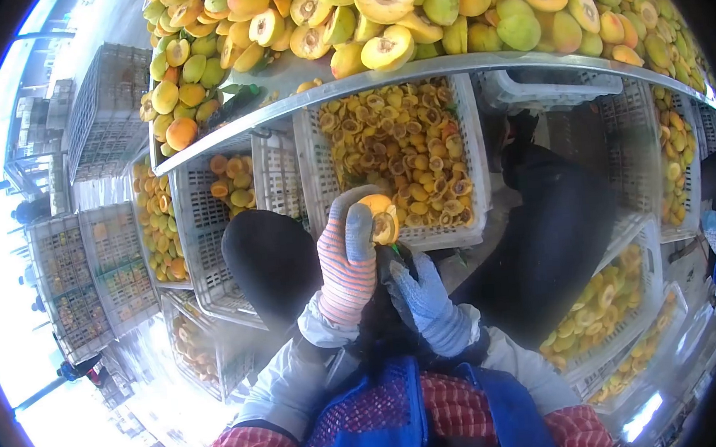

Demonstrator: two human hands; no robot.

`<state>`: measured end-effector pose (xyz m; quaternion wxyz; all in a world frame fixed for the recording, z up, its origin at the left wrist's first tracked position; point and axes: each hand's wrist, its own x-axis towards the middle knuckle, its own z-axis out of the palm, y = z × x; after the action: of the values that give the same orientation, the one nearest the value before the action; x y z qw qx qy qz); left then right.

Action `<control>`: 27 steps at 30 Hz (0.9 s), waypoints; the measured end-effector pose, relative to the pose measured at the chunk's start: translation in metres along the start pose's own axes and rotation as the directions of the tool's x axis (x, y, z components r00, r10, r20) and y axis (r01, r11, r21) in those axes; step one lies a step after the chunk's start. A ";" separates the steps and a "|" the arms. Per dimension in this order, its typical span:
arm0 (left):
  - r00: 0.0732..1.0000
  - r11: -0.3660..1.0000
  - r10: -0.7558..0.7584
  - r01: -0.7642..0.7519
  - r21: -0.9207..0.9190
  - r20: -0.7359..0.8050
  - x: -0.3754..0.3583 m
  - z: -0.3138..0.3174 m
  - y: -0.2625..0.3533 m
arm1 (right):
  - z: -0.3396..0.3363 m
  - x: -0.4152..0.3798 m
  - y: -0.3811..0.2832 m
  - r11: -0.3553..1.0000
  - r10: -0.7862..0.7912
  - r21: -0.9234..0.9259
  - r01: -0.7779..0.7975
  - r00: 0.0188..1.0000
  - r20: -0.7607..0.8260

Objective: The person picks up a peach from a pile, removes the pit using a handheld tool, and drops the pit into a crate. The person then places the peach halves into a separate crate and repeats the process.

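My left hand, in a pink-and-grey striped glove, is closed around a cut peach half with its orange flesh facing right. Just below and to the right is my right hand, in a blue knitted glove, with its fingers curled around a small tool. Only a green bit of that tool shows near the peach; its kind cannot be made out. Both hands are above my lap, in front of a white crate filled with brown-centred peach scraps.
A metal-edged table heaped with peach halves spans the top. White crates of peaches stand left of my knees, and more peach halves fill crates at the lower right. Stacked crates rise at far left.
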<state>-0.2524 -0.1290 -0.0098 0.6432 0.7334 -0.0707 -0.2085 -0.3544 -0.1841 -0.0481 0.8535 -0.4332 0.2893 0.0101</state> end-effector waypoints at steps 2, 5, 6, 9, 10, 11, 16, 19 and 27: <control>1.000 0.999 0.017 -0.018 0.035 0.001 -0.002 -0.003 -0.003 | 0.001 -0.004 -0.006 0.984 0.113 0.135 -0.116 0.993 0.031; 0.997 0.999 0.033 -0.035 0.030 0.064 -0.002 -0.009 -0.007 | 0.005 -0.012 -0.025 0.907 0.222 0.340 -0.250 0.968 0.118; 0.995 0.999 0.039 -0.041 0.018 0.093 -0.001 -0.011 -0.007 | 0.005 -0.013 -0.028 0.869 0.244 0.403 -0.287 0.957 0.155; 0.981 0.999 -0.002 0.009 -0.032 0.194 0.001 -0.014 -0.004 | -0.007 -0.011 -0.031 0.713 0.275 0.488 -0.503 0.841 0.466; 0.974 0.999 -0.019 0.028 -0.039 0.225 0.004 -0.016 -0.003 | -0.008 -0.010 -0.032 0.661 0.259 0.505 -0.556 0.800 0.541; 0.966 0.998 -0.037 0.049 -0.044 0.256 0.004 -0.018 -0.002 | -0.007 -0.010 -0.032 0.614 0.225 0.537 -0.578 0.780 0.584; 0.881 0.943 -0.188 0.285 -0.170 0.435 0.010 -0.021 -0.003 | -0.008 0.001 -0.029 0.310 0.106 0.520 -0.796 0.573 0.813; 0.804 0.876 -0.296 0.444 -0.189 0.516 0.015 -0.024 0.006 | -0.007 0.003 -0.029 0.241 0.107 0.519 -0.820 0.554 0.825; 0.755 0.545 -0.508 0.655 -0.524 0.415 0.000 -0.011 0.004 | -0.002 0.006 -0.024 0.094 -0.024 0.523 -0.847 0.523 0.852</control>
<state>-0.2469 -0.1199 -0.0048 0.7343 0.4216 0.1848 -0.4990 -0.3438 -0.2021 -0.0341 0.9071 0.3237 0.0165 0.2685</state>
